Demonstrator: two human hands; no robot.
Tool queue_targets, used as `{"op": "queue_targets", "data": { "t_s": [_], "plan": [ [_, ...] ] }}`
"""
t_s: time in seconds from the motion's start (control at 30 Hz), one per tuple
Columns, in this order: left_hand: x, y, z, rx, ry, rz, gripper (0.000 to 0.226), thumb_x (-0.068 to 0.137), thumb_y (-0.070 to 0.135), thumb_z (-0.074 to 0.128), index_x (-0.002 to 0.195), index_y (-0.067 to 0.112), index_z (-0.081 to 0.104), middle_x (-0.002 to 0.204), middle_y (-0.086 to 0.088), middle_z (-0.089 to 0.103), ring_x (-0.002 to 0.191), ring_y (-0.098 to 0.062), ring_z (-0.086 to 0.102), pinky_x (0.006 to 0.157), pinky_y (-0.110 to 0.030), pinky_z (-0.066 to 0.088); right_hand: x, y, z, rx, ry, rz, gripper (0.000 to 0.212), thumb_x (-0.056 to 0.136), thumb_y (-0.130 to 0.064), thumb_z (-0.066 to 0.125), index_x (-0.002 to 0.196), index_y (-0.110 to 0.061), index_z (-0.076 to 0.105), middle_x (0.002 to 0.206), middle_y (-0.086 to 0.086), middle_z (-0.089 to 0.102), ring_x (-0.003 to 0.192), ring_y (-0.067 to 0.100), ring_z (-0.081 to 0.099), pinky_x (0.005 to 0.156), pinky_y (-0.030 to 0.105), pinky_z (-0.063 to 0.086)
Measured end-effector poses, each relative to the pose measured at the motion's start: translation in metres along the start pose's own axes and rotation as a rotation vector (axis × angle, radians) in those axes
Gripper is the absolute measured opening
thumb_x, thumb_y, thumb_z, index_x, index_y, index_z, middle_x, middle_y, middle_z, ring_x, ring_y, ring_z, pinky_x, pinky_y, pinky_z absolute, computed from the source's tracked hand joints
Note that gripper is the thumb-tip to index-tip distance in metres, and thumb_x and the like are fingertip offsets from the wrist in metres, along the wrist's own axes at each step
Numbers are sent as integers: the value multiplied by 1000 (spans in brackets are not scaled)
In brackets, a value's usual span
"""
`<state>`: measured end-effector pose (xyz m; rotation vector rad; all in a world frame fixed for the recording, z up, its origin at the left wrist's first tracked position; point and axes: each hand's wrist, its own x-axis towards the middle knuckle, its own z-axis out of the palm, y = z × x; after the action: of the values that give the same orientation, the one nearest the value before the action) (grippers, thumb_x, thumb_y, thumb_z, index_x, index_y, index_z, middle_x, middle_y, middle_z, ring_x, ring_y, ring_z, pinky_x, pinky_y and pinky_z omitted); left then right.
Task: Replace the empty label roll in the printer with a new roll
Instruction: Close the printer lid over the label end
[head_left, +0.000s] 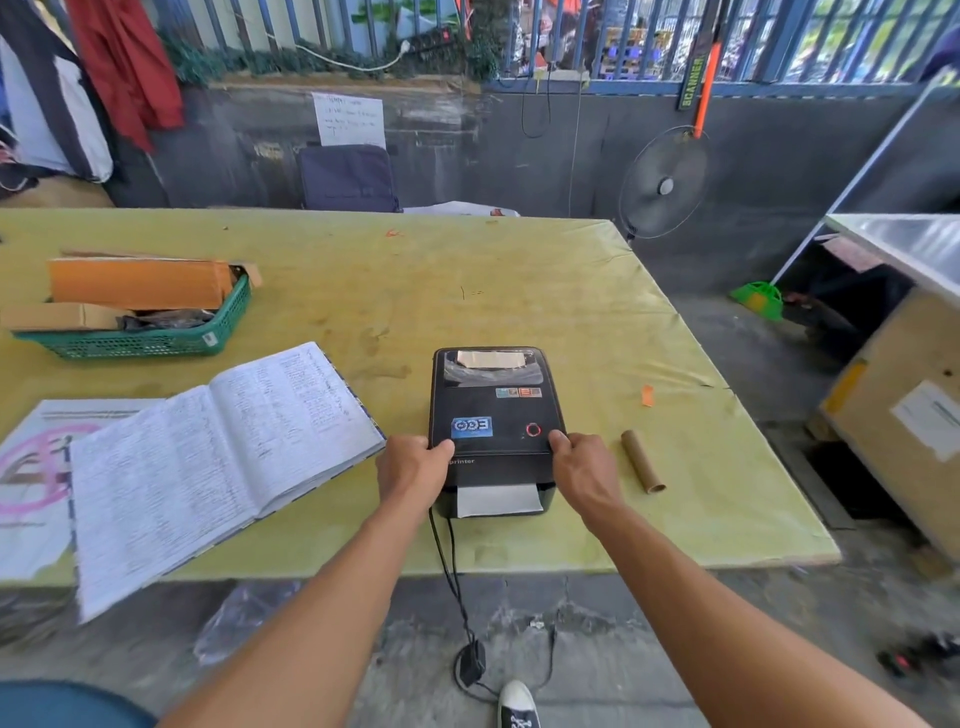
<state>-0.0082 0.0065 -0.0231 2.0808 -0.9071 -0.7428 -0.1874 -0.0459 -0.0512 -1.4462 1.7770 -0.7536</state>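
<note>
A black label printer (493, 410) stands near the front edge of the yellow-green table (467, 291), its lid down. White label paper (497, 500) sticks out of its front slot. My left hand (413, 467) grips the printer's front left corner, thumb on the lid. My right hand (584, 467) grips the front right corner the same way. A bare brown cardboard core (643, 461), the empty roll, lies on the table just right of my right hand. Through the lid window a pale roll (488, 358) shows inside.
An open handwritten ledger (208, 457) lies left of the printer, over a printed sheet (31, 467). A green basket (140, 338) with boxes sits far left. The printer's cables (447, 566) hang over the front edge to the floor. A fan (665, 184) and a cardboard box (904, 421) stand to the right.
</note>
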Motion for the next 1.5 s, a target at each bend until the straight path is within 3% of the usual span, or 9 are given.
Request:
{"op": "queue_targets", "data": {
  "t_s": [0.27, 0.4, 0.5, 0.63, 0.8, 0.93, 1.17, 1.33, 1.5],
  "plan": [
    [1, -16, 1, -65, -62, -18, 18, 86, 24, 71, 79, 7, 69, 82, -5, 64, 80, -25, 55, 68, -25, 35, -4, 14, 4, 48, -18, 68, 41, 100, -36, 52, 73, -7, 64, 57, 1, 46, 64, 26, 42, 62, 31, 34],
    [-6, -9, -2, -94, -58, -81, 46, 89, 19, 70, 57, 21, 37, 62, 8, 39, 80, -22, 43, 73, -27, 33, -4, 15, 2, 111, -54, 140, 46, 97, -40, 54, 90, 2, 69, 60, 4, 49, 64, 25, 44, 62, 33, 37],
    [-7, -6, -2, -123, -78, -115, 44, 89, 18, 70, 58, 20, 38, 74, 4, 49, 85, -23, 45, 76, -28, 34, -5, 14, 2, 111, -71, 169, 48, 96, -44, 53, 104, 1, 68, 71, 8, 58, 74, 34, 60, 67, 40, 48],
    [-6, -7, -1, -140, -48, -115, 23, 88, 21, 71, 102, 3, 68, 117, -13, 65, 109, -30, 58, 85, -32, 44, -4, 13, 3, 99, -65, 193, 50, 95, -47, 53, 109, -1, 67, 77, 10, 62, 95, 40, 68, 69, 39, 47],
    [0, -5, 1, -72, -49, -154, 50, 87, 17, 71, 57, 19, 32, 61, 3, 38, 58, -16, 42, 72, -31, 36, -2, 12, 3, 90, -76, 213, 48, 95, -47, 52, 106, -3, 68, 89, 12, 69, 94, 37, 69, 78, 42, 52],
    [3, -1, 0, -37, -55, -186, 47, 85, 17, 72, 56, 17, 35, 61, 0, 44, 76, -27, 53, 73, -34, 44, -3, 11, 5, 109, -57, 219, 47, 95, -47, 53, 104, -3, 68, 100, 15, 73, 93, 37, 70, 85, 47, 52],
    [3, -2, 2, -40, -38, -190, 48, 86, 18, 72, 56, 18, 34, 63, 0, 46, 77, -27, 56, 74, -34, 47, -6, 11, 5, 135, -55, 219, 30, 96, -45, 51, 75, -27, 62, 73, 4, 66, 87, 34, 72, 83, 44, 53],
    [1, -5, 2, -52, -36, -182, 49, 87, 19, 71, 57, 20, 32, 67, -2, 49, 74, -28, 57, 77, -39, 53, -10, 9, 4, 127, -68, 216, 36, 98, -44, 48, 115, -20, 68, 66, 2, 63, 84, 31, 72, 84, 45, 54],
    [0, -7, 3, -77, -17, -174, 50, 87, 18, 71, 57, 21, 31, 68, -3, 49, 70, -26, 51, 67, -34, 44, -12, 7, 2, 137, -66, 218, 38, 99, -43, 48, 123, -19, 66, 71, 2, 63, 66, 22, 68, 77, 39, 52]
  ]
}}
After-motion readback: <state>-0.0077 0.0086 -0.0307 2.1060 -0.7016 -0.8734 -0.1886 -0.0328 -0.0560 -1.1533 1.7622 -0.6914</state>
